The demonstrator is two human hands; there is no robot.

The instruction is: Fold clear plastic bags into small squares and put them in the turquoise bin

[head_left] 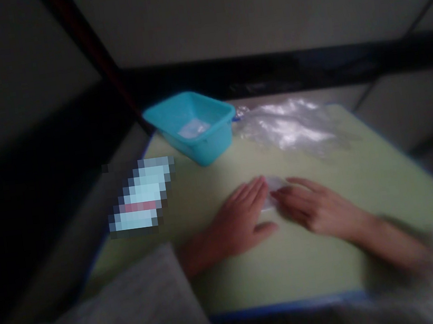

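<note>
My left hand (pixel 243 214) lies palm down on the table, its fingers stretched out together and the thumb spread away. Its fingertips rest on the left side of a small, thin, whitish piece that looks like clear plastic (pixel 275 181). From the right, my right hand (pixel 310 205) reaches over the same piece with bent fingers closed at its surface; one outer finger sticks out straighter. The thumb of this hand is hidden underneath. Most of the piece is covered by both hands, and blur hides its details.
A turquoise plastic basin (pixel 218 143) stands at the back left with a whitish flat thing (pixel 195 128) inside. Shiny clear plastic bags (pixel 291 125) are heaped at the back right. A pixelated light rectangle (pixel 144 192) lies at the left of the pale green, blue-edged table (pixel 295 274).
</note>
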